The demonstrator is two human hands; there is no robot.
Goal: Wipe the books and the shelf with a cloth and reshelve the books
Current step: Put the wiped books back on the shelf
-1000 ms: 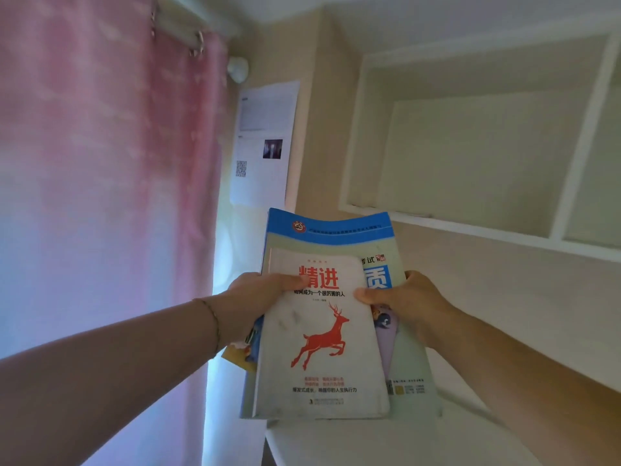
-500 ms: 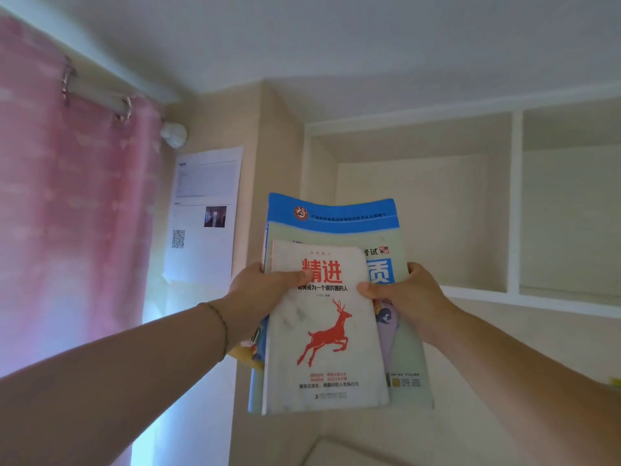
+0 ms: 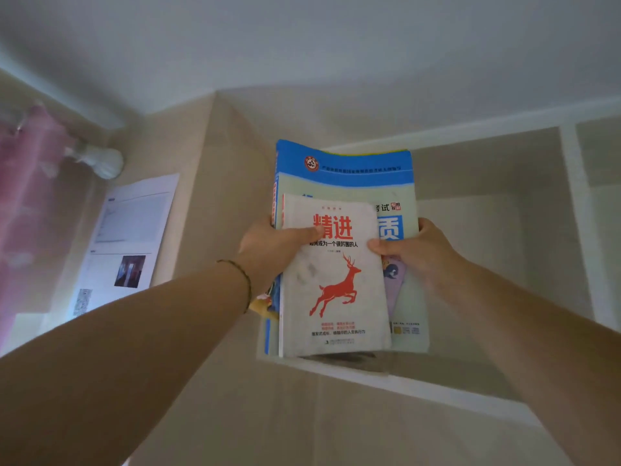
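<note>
I hold a stack of books upright in front of the wall shelf (image 3: 403, 385). The front one is a white book with a red deer (image 3: 332, 284); behind it stands a larger blue and pale green book (image 3: 346, 169), with more books hidden behind. My left hand (image 3: 272, 250) grips the stack's left edge, thumb across the white cover. My right hand (image 3: 420, 253) grips the right edge the same way. The stack's bottom edge hovers just above the shelf's front lip, at the left compartment. No cloth is in view.
A vertical divider (image 3: 581, 210) separates the left compartment from another on the right. A printed notice (image 3: 127, 237) hangs on the wall at left, beside a pink curtain (image 3: 30, 196) on a rod (image 3: 100, 159). The ceiling is close above.
Both hands have lifted the stack of books higher and toward the shelf's left compartment. My view has tilted upward, showing more ceiling.
</note>
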